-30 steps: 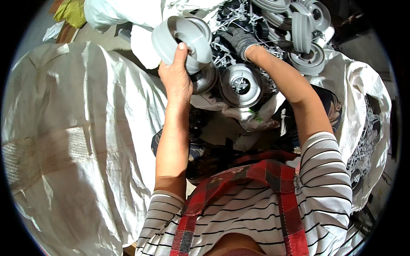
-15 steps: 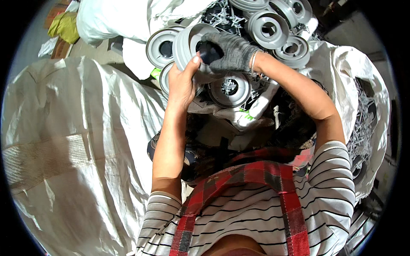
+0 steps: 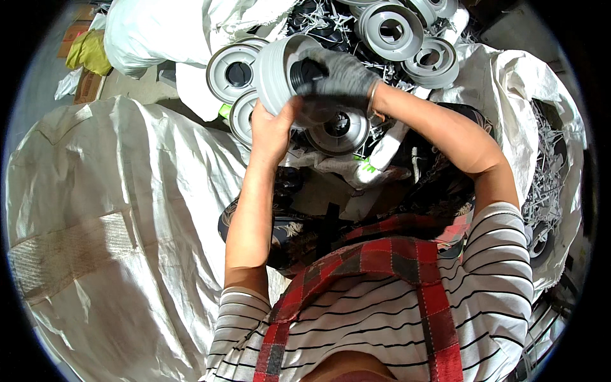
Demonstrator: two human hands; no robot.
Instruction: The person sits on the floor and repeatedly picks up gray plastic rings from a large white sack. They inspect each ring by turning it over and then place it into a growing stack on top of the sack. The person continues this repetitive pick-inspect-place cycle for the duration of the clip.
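My left hand (image 3: 272, 130), bare, grips the lower rim of a grey ringed plastic part (image 3: 273, 76), shaped like a wide flanged wheel and tilted on its side. My right hand (image 3: 347, 79) wears a grey knitted glove and is blurred by motion. Its fingers close around a black ridged cylindrical piece (image 3: 304, 71) at the centre opening of the grey part. Whether the black piece sits inside or just at the opening, I cannot tell. Below the hands lies another grey ring part (image 3: 347, 145) with a dark centre. To the left rest similar grey rings (image 3: 219, 71) with dark centres.
Several grey rings (image 3: 388, 13) lie beyond my right hand, among black pieces and pale shredded strips (image 3: 331, 19). A big white woven sack (image 3: 146, 254) spreads at the left. An open white sack (image 3: 506, 83) at the right holds shreds. A yellow bag (image 3: 89, 51) lies far left.
My gloved hand has shifted slightly around the black piece and now blurs with movement. The grey part remains in my left hand. The whole view has shifted a little.
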